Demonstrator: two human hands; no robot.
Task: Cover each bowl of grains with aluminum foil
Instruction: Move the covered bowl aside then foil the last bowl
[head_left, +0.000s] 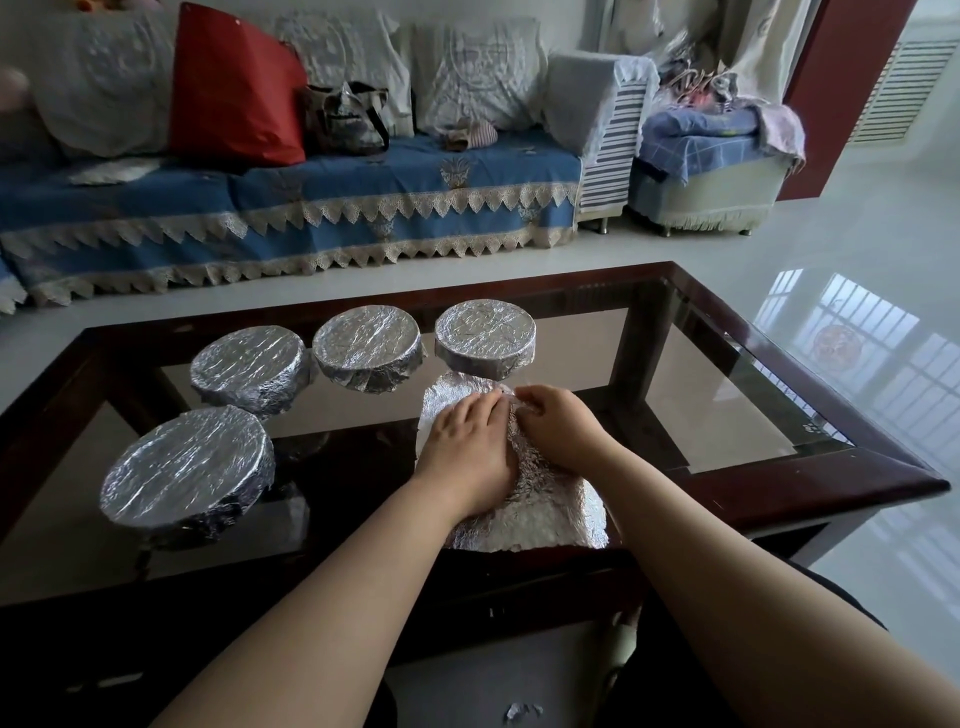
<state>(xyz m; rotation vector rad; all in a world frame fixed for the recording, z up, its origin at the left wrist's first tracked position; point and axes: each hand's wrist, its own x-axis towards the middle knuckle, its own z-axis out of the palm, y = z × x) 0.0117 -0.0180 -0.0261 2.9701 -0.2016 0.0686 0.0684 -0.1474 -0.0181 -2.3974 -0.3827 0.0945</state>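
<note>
Left hand (467, 457) pressed flat on the loose foil sheet (545, 514) to pin it over what looks like the last bowl, hidden beneath. Right hand (553, 423) just beside, pinching the far edge, probably to fold it down. Beyond and to the left on the glass counter (727, 410), four foil-covered bowls (187, 467), already wrapped tight and kept clear.
</note>
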